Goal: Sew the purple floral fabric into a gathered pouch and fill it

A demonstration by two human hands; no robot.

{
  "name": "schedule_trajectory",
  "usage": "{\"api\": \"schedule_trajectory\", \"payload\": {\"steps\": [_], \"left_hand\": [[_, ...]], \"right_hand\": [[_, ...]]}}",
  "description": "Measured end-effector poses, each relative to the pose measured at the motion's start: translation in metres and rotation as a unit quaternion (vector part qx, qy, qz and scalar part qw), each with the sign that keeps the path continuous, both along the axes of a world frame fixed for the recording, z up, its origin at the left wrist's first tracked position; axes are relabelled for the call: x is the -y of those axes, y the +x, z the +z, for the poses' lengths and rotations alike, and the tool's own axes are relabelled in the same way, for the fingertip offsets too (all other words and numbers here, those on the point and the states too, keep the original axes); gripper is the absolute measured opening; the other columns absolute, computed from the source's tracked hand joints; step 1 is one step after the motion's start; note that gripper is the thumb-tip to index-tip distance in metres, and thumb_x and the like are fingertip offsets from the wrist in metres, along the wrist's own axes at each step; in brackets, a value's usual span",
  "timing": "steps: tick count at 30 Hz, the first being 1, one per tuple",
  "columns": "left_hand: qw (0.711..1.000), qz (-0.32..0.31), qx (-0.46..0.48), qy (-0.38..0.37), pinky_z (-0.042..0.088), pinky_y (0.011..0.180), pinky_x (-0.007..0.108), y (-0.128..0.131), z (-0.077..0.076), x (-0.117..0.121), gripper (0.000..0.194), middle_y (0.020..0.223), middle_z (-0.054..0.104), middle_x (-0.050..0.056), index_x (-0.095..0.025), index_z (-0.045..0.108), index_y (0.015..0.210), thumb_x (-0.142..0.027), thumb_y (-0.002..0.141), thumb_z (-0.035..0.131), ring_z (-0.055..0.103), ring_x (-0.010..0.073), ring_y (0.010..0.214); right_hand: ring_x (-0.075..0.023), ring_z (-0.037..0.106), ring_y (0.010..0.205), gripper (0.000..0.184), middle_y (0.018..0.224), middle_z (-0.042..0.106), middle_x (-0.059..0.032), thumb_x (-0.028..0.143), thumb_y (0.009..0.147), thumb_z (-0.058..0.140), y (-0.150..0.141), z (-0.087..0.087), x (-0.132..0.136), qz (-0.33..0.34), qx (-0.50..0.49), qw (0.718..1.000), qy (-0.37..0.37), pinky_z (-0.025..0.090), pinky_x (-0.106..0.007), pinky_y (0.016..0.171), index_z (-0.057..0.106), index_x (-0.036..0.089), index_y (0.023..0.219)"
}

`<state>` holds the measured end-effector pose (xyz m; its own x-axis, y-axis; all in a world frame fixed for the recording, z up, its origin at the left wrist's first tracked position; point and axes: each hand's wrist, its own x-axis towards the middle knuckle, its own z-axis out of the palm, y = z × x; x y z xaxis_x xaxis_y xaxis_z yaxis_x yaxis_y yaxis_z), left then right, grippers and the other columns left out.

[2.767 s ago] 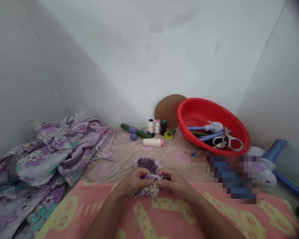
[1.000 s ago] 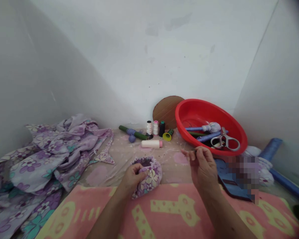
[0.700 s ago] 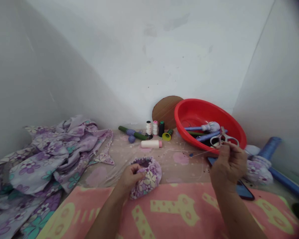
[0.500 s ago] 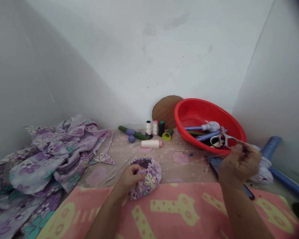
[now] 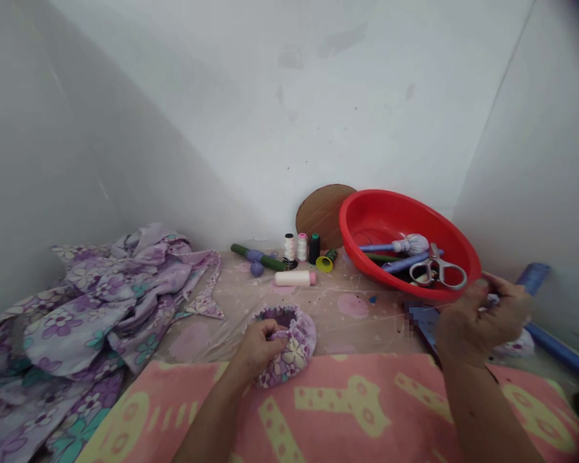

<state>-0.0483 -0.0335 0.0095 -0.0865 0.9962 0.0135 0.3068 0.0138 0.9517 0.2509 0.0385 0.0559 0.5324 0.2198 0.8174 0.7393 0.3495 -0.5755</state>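
My left hand point(image 5: 259, 347) grips the edge of a gathered purple floral fabric pouch point(image 5: 292, 347) on the near edge of the sheet. My right hand point(image 5: 480, 321) is raised far to the right, by the rim of a red plastic basin point(image 5: 395, 196). Its fingers pinch together on something thin, probably thread, which is too fine to follow here. Steel scissors point(image 5: 437, 273) and blue-handled rolls lie in the basin.
Thread spools point(image 5: 302, 247) and a lying cream spool point(image 5: 294, 278) stand at the back against the wall. Purple floral cloth point(image 5: 91, 302) is heaped on the left. A pink blanket point(image 5: 347, 411) lies in front, and a blue roll point(image 5: 560, 347) lies at the right.
My right hand has moved away from the pouch, out to the right past the basin rim. My left hand stays on the pouch. A dark phone-like object is now mostly hidden behind my right hand.
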Motion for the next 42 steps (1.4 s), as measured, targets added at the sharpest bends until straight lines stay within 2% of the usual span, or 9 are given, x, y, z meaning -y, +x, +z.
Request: {"api": "schedule_trajectory", "payload": {"steps": [2, 4, 9, 14, 18, 21, 29, 38, 42], "left_hand": [[1.000, -0.004, 0.002, -0.001, 0.035, 0.051, 0.020, 0.004, 0.003, 0.002, 0.011, 0.059, 0.055, -0.002, -0.014, 0.053, 0.058, -0.025, 0.058, 0.057, 0.049, 0.0122, 0.055], [1.000, -0.006, -0.010, 0.002, 0.034, 0.051, 0.020, 0.007, 0.005, 0.003, 0.010, 0.057, 0.054, -0.002, -0.014, 0.053, 0.058, -0.024, 0.058, 0.055, 0.048, 0.0121, 0.055], [0.998, -0.022, -0.053, 0.017, 0.031, 0.048, 0.019, 0.010, 0.004, 0.003, 0.008, 0.052, 0.048, -0.004, -0.013, 0.053, 0.057, -0.021, 0.058, 0.053, 0.042, 0.0101, 0.050], [0.996, -0.040, -0.073, 0.022, 0.031, 0.048, 0.019, 0.010, 0.007, 0.004, 0.012, 0.053, 0.048, -0.003, -0.012, 0.055, 0.058, -0.023, 0.061, 0.053, 0.042, 0.0100, 0.050], [0.993, -0.036, -0.106, 0.023, 0.030, 0.047, 0.019, 0.010, 0.008, 0.004, 0.015, 0.052, 0.049, -0.003, -0.012, 0.056, 0.059, -0.026, 0.062, 0.054, 0.042, 0.0099, 0.050], [0.991, -0.035, -0.120, 0.042, 0.031, 0.047, 0.019, 0.008, 0.007, 0.003, 0.015, 0.053, 0.049, -0.003, -0.012, 0.057, 0.059, -0.027, 0.062, 0.055, 0.042, 0.0098, 0.051], [0.992, -0.041, -0.109, 0.056, 0.029, 0.046, 0.018, 0.007, 0.005, 0.003, 0.017, 0.049, 0.048, -0.004, -0.013, 0.056, 0.055, -0.028, 0.061, 0.058, 0.041, 0.0095, 0.049], [0.975, -0.045, -0.172, 0.136, 0.035, 0.055, 0.021, -0.001, 0.017, 0.009, 0.032, 0.058, 0.056, 0.001, -0.015, 0.062, 0.067, -0.036, 0.078, 0.040, 0.050, 0.0136, 0.059], [0.953, -0.060, -0.254, 0.154, 0.036, 0.066, 0.023, -0.013, 0.026, 0.011, 0.027, 0.076, 0.061, 0.005, -0.017, 0.065, 0.075, -0.041, 0.069, 0.053, 0.053, 0.0180, 0.073]], "right_hand": [[-0.0274, 0.047, 0.092, 0.029, 0.092, 0.052, -0.0139, 0.026, 0.082, 0.037, -0.005, 0.000, -0.001, -0.048, -0.003, 0.999, 0.007, 0.034, -0.042, 0.078, 0.054, 0.012, 0.101], [-0.0245, 0.050, 0.085, 0.025, 0.085, 0.055, -0.0120, 0.028, 0.080, 0.042, -0.014, -0.002, -0.001, -0.033, 0.021, 0.999, 0.001, 0.037, -0.038, 0.076, 0.056, 0.011, 0.093], [-0.0140, 0.048, 0.060, 0.018, 0.067, 0.054, -0.0028, 0.031, 0.073, 0.052, -0.049, -0.013, 0.007, 0.194, 0.058, 0.971, -0.124, 0.039, -0.027, 0.060, 0.056, 0.014, 0.079], [-0.0120, 0.047, 0.057, 0.015, 0.060, 0.052, -0.0010, 0.028, 0.073, 0.050, -0.086, -0.023, 0.024, 0.414, 0.076, 0.878, -0.229, 0.037, -0.022, 0.054, 0.054, 0.015, 0.066], [-0.0096, 0.044, 0.053, 0.009, 0.055, 0.051, 0.0017, 0.022, 0.068, 0.054, -0.106, -0.033, 0.035, 0.534, 0.144, 0.766, -0.329, 0.033, -0.019, 0.050, 0.057, 0.015, 0.062], [-0.0083, 0.042, 0.050, 0.004, 0.053, 0.050, 0.0039, 0.021, 0.064, 0.058, -0.114, -0.041, 0.043, 0.552, 0.177, 0.721, -0.379, 0.028, -0.018, 0.047, 0.060, 0.017, 0.066], [-0.0122, 0.049, 0.056, 0.010, 0.061, 0.060, 0.0010, 0.019, 0.064, 0.055, -0.126, -0.055, 0.046, 0.533, 0.191, 0.724, -0.395, 0.031, -0.020, 0.052, 0.064, 0.020, 0.067], [-0.0081, 0.040, 0.050, 0.010, 0.052, 0.046, 0.0035, 0.018, 0.064, 0.051, -0.126, -0.056, 0.038, 0.646, -0.005, 0.637, -0.420, 0.032, -0.019, 0.049, 0.052, 0.015, 0.055], [-0.0074, 0.037, 0.046, 0.013, 0.051, 0.043, 0.0037, 0.023, 0.063, 0.053, -0.123, -0.048, 0.037, 0.652, -0.052, 0.619, -0.434, 0.029, -0.019, 0.043, 0.047, 0.016, 0.054]]}}
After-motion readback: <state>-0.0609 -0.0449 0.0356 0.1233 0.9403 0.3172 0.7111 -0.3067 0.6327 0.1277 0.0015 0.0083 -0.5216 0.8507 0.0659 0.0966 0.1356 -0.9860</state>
